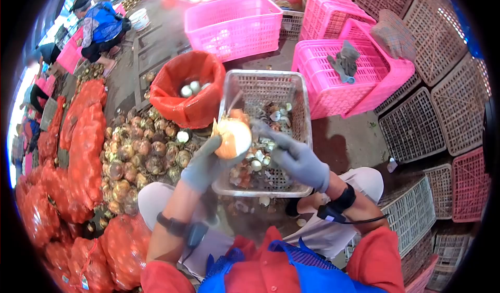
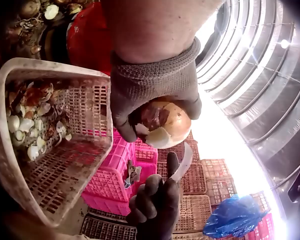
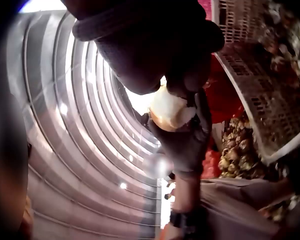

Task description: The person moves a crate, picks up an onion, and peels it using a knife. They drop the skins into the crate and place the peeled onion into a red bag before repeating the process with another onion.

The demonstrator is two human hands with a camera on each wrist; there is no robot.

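The gloved left hand (image 1: 204,162) grips a partly peeled onion (image 1: 233,138) above a grey plastic crate (image 1: 307,105) of peelings. In the left wrist view brown skin remains on the onion (image 2: 165,125), with the left hand (image 2: 155,90) curled over it. The gloved right hand (image 1: 301,160) is just right of the onion; in the left wrist view that hand (image 2: 157,205) grips a small knife with a pale curved blade (image 2: 184,162), index finger extended along it. The right wrist view shows the onion (image 3: 167,107) between both hands, the right hand (image 3: 145,45) dark and close.
A red-lined bucket (image 1: 190,108) with white onions stands behind the left hand. Unpeeled onions (image 1: 143,155) lie in a pile at left, beside filled red net bags (image 1: 86,152). Pink crates (image 1: 234,27) stand behind, more crates (image 1: 411,126) at right. Other people (image 1: 99,29) sit at far left.
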